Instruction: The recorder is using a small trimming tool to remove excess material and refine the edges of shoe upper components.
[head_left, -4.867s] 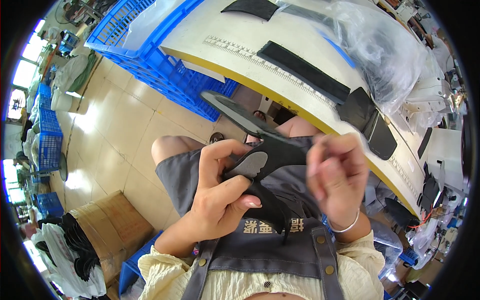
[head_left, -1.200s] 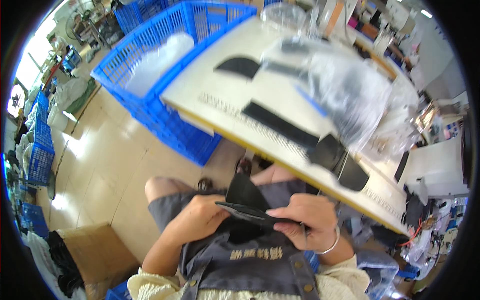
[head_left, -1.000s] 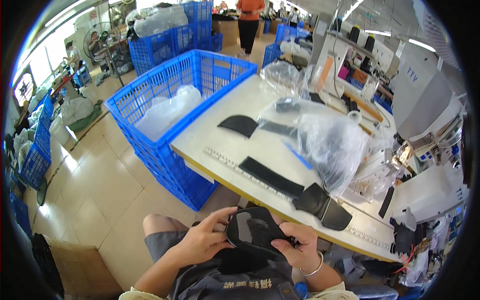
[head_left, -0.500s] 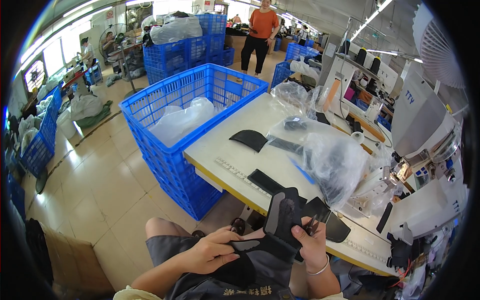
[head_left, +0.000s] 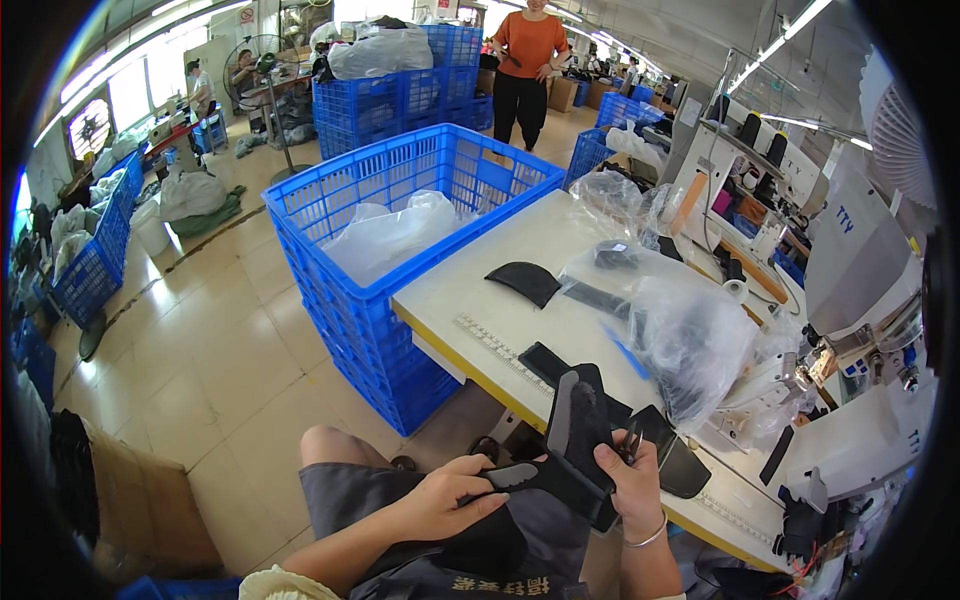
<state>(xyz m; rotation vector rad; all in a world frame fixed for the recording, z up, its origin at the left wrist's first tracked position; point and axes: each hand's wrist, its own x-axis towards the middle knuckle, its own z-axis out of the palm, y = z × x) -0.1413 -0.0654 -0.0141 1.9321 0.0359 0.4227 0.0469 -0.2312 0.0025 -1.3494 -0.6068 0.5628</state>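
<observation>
A black fabric piece with grey patches (head_left: 575, 425) is stretched between my hands above my lap. My left hand (head_left: 450, 502) pinches its narrow end, where a grey strip shows. My right hand (head_left: 632, 482) grips the wider end with the thumb on top. A pair of small dark thread snips (head_left: 629, 442) also sticks up from my right hand. Behind the fabric, flat black pieces (head_left: 680, 465) lie at the table's front edge. A curved black piece (head_left: 524, 283) rests farther back on the table.
A blue crate (head_left: 350, 290) with clear plastic inside stands left of the white table (head_left: 440, 290). Clear plastic bags (head_left: 690, 335) and a blue pen-like stick (head_left: 626, 352) lie on the table. Sewing machines (head_left: 850, 230) stand on the right. A person in an orange top (head_left: 527, 50) stands beyond.
The view has shifted slightly, so the scene sits farther right. The fabric's grey-patched wide end has turned and looks narrower. Both hands keep their hold.
</observation>
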